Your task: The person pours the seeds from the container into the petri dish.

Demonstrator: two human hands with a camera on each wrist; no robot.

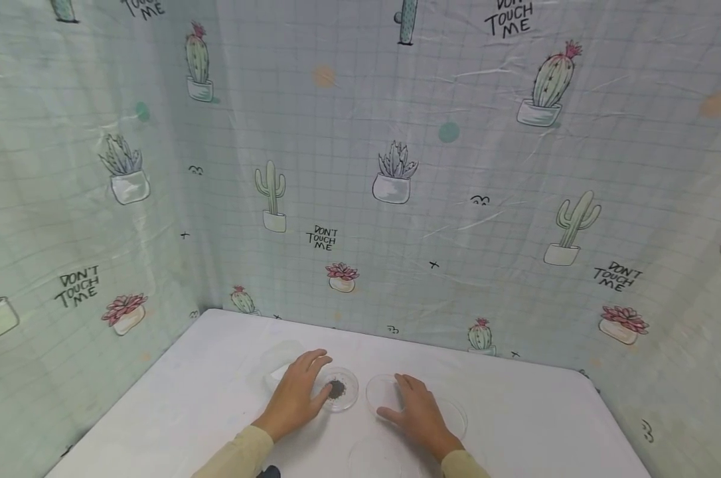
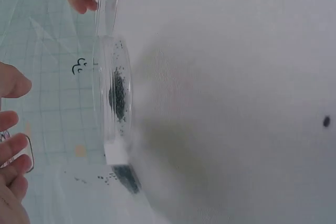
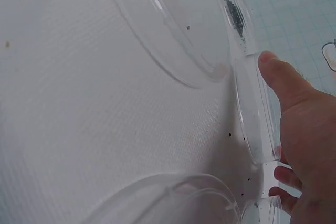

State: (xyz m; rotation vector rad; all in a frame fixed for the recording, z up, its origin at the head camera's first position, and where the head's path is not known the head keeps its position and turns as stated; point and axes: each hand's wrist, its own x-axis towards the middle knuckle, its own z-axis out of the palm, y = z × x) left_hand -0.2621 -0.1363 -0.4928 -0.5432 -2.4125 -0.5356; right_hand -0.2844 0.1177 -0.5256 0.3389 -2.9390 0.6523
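A round clear petri dish (image 1: 351, 401) with a heap of dark granules (image 1: 336, 388) lies flat on the white table. My left hand (image 1: 295, 395) is at its left side, thumb close to the heap in the head view. In the left wrist view those fingers (image 2: 14, 163) are spread above the dish and apart from it. My right hand (image 1: 419, 413) hovers low over a second clear dish (image 1: 374, 397). Its thumb (image 3: 283, 74) is at the upper rim, fingers toward the opposite edge; whether they touch the rim I cannot tell.
More clear round dishware lies at the right, a shallow dish (image 1: 456, 419), and at the front, a faint one (image 1: 372, 458). Behind my left hand are a white piece (image 1: 275, 376) and something transparent. Specks dot the white table (image 1: 516, 425); a printed curtain (image 1: 360, 166) surrounds it.
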